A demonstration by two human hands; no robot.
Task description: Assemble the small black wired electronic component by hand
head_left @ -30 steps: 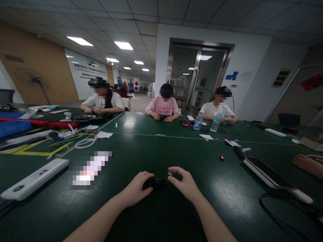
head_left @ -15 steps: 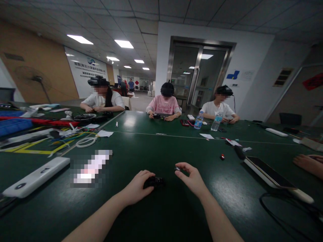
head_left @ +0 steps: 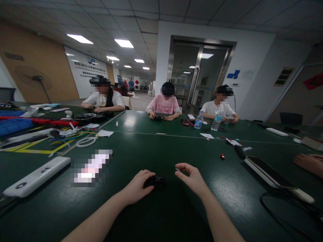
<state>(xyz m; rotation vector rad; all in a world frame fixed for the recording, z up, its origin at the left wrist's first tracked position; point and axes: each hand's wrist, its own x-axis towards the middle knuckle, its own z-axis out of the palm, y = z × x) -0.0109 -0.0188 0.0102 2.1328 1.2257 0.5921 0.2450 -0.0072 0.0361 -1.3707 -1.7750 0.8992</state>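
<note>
My left hand is closed around a small black object on the dark green tabletop; its kind is too dark to make out. The thumb lies on its near side and the fingers cover its left end. To the right, my right hand pinches a tiny pale and dark piece between thumb and fingertips, just above the table. A gap separates the two hands. A small red and dark item lies beyond my right hand.
At left are a white power strip, a blurred-out phone-like shape, and a coiled white cable. At right lie a phone, a black cable and another person's hand. Two bottles stand before three seated people.
Both my hands stay nearly in place, each with the same thing in it. Across the table, the middle person's hands and the dark object there have shifted slightly.
</note>
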